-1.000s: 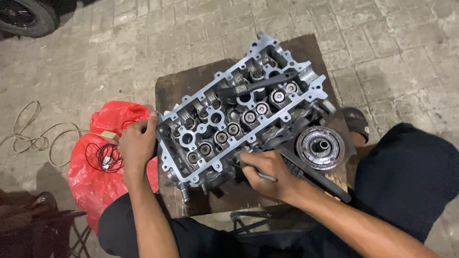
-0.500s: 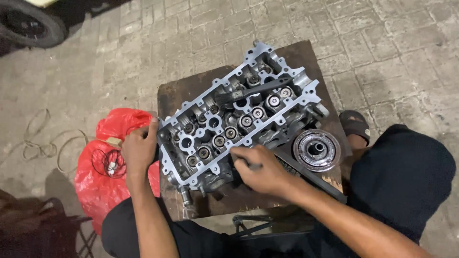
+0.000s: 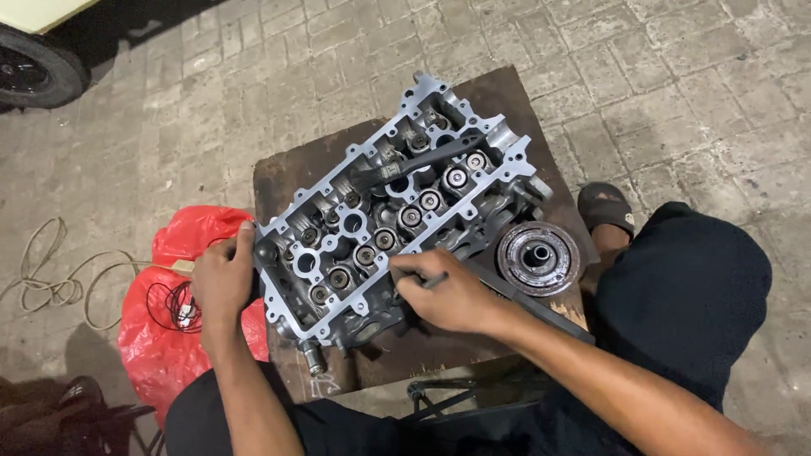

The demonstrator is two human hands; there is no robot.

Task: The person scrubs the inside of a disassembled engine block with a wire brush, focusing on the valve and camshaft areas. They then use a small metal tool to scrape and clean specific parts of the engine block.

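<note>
Red plastic bag [image 3: 169,338] with black wire on the paving, far left. Left hand [image 3: 221,283] clamps the near-left end of the cylinder head [image 3: 389,211], fingers curled over its edge — bracing it, by the look. The head lies diagonally on a brown wooden stool [image 3: 515,101], valve side up, a black bar tool [image 3: 414,165] resting across it. Right hand [image 3: 448,295] pinches a thin dark tool [image 3: 435,280] at the head's near edge, fingers closed around it. Round pulley [image 3: 538,257] sits just beside the head, right. Sandalled foot [image 3: 605,207] beyond.
</note>
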